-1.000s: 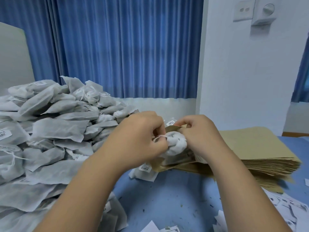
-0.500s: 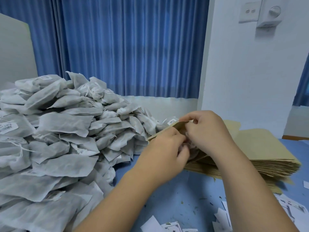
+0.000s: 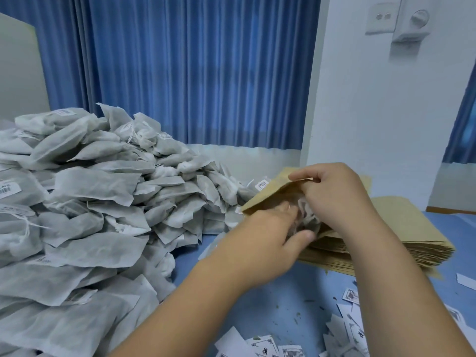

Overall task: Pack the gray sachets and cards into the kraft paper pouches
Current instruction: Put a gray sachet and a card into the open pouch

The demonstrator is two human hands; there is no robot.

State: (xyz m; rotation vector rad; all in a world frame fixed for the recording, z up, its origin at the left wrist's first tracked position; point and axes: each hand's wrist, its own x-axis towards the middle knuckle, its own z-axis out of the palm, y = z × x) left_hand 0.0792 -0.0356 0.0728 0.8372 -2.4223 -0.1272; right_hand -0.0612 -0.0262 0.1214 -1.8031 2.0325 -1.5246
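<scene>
My right hand pinches the upper lip of a kraft paper pouch and holds its mouth wide. A gray sachet sits partly inside that mouth. My left hand is at the opening, fingers reaching into the pouch against the sachet, thumb outside below; whether those fingers grip the sachet is hidden. The pouch lies on top of a thick stack of flat kraft pouches. A big heap of gray sachets fills the left of the blue table. Small printed cards lie scattered near the front right.
The blue table carries small crumbs and more white cards at the front edge. Blue curtains hang behind, with a white wall and a switch plate to the right. A pale board stands at the far left.
The white sachet that both hands held in front of the pouch has gone into the pouch mouth. My left hand has followed it inward and to the right. My right hand keeps the pouch lip raised.
</scene>
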